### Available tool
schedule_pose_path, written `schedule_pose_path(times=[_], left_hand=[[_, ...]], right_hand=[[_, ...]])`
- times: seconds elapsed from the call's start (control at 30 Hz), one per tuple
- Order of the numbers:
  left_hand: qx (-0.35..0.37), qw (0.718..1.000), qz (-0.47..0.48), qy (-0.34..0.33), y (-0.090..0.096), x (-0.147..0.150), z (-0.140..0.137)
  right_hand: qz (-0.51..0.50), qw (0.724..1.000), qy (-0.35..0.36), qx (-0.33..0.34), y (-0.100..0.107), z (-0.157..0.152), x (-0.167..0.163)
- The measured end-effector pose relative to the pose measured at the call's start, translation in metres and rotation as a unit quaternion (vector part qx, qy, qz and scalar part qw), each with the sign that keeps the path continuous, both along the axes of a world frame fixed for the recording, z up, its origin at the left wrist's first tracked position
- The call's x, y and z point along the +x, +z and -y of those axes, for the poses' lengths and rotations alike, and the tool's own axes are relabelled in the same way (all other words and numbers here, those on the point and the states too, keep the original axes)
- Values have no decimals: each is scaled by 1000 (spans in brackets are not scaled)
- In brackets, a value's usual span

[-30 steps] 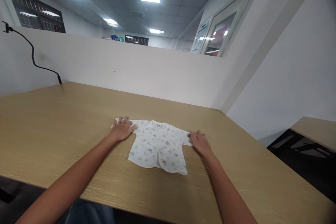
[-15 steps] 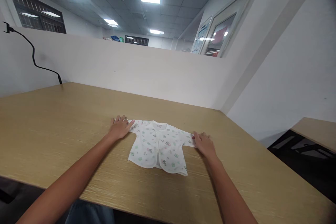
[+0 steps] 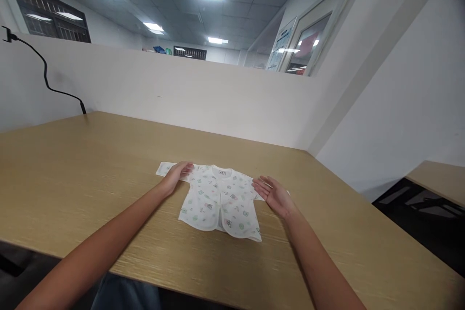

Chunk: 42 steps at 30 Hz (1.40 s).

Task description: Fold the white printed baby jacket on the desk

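Observation:
A small white baby shirt (image 3: 221,198) with a green and pink animal print lies flat on the wooden table (image 3: 109,155), collar away from me and sleeves spread to both sides. My left hand (image 3: 177,174) is over the left sleeve near the shoulder, fingers extended toward the body of the shirt. The cuff shows beyond it. Over the right sleeve is my right hand (image 3: 274,194), turned palm inward with its fingers stretched out and slightly apart; it hides most of that sleeve. I cannot tell whether either hand touches the cloth.
A white partition (image 3: 203,97) runs along the table's back edge. A black gooseneck holder (image 3: 47,75) is fixed at the back left. To the right stand a white wall (image 3: 392,106) and another wooden tabletop (image 3: 439,181).
Both hands have moved inward from the cuffs along the sleeves toward the shirt's body. My right hand has turned palm inward. The shirt has stayed in place.

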<state>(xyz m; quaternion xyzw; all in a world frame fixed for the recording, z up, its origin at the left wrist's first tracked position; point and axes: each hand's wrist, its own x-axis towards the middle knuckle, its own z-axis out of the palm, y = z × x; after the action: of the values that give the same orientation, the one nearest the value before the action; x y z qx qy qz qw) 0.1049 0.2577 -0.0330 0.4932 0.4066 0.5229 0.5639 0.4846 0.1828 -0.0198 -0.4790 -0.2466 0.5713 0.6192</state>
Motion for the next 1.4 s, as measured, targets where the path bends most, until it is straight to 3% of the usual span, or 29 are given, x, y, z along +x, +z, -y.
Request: schedule_pose_path(times=[0.13, 0.3, 0.6, 1.1, 1.23, 1.4], left_hand=[[-128, 977, 158, 58, 1, -10, -10], [-197, 952, 209, 104, 6, -26, -19], [-221, 932, 244, 149, 14, -43, -25], [-217, 923, 265, 176, 15, -54, -30], [-180, 928, 299, 135, 16, -57, -27], [-144, 932, 332, -27, 18, -51, -17]], right_hand=[[-89, 995, -38, -18, -5, -5, 14], [-142, 987, -71, -25, -11, -10, 28], [-184, 969, -161, -20, -15, -9, 56], [-144, 949, -279, -21, -15, -12, 62], [-139, 952, -271, -2, -14, -11, 58], [-175, 972, -149, 53, -13, -7, 41]])
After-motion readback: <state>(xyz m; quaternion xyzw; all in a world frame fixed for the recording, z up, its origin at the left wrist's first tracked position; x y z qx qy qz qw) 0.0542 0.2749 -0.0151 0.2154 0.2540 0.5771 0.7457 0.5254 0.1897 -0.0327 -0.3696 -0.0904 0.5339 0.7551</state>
